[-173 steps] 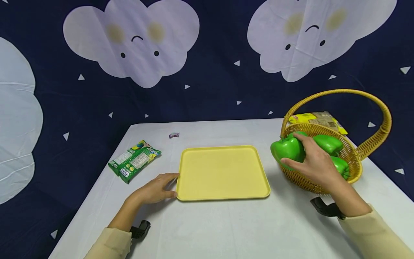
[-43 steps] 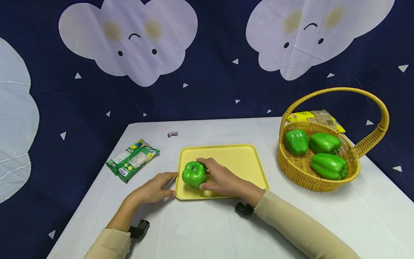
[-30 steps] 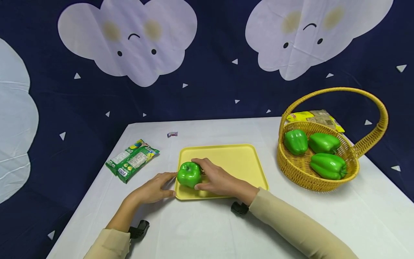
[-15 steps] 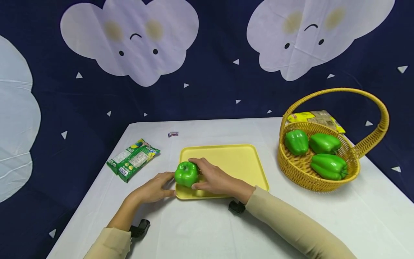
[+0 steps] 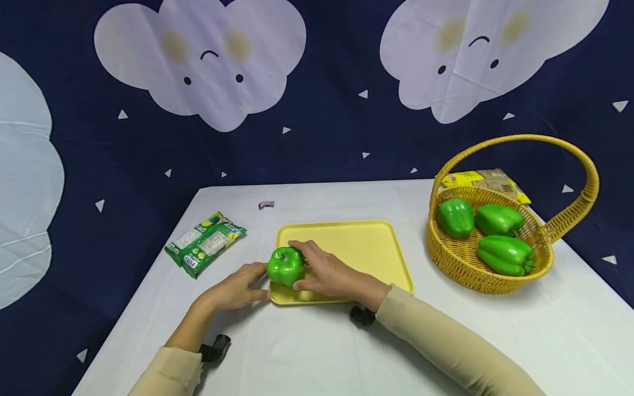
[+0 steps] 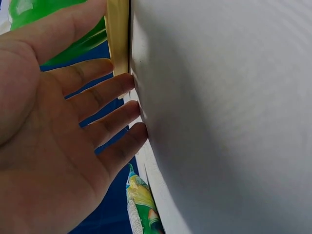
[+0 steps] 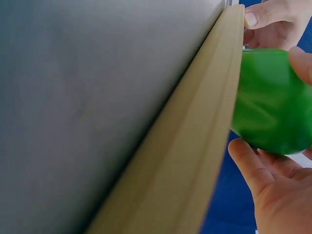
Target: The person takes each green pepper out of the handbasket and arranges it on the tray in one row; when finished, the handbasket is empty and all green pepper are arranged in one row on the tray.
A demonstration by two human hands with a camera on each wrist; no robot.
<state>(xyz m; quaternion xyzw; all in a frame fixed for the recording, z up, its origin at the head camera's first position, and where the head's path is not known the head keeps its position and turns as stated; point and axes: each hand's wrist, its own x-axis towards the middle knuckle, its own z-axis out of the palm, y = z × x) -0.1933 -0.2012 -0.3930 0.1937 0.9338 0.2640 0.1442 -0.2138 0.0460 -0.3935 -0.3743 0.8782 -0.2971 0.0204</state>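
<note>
A green bell pepper (image 5: 285, 267) stands at the left end of a yellow tray (image 5: 359, 253). My right hand (image 5: 329, 273) grips it from the right, thumb on the near side and fingers on the far side. In the right wrist view the pepper (image 7: 270, 102) sits by the tray's pale rim (image 7: 195, 117). At the tray's left edge rests my left hand (image 5: 235, 289), its fingertips touching or very near the rim. The left wrist view shows that hand (image 6: 63, 131) with its fingers spread and fairly straight, holding nothing.
A wicker basket (image 5: 455, 261) with a tall handle stands at the right, with 3 green bell peppers inside. Behind it lies a yellow packet (image 5: 495, 181). Green snack packets (image 5: 205, 245) lie on the left, and a small wrapped candy (image 5: 266, 204) sits farther back.
The right hand has carried the pepper from the basket to the tray, then shifted it slightly left against the left edge. For the last half second it barely moves. The left hand stays put.
</note>
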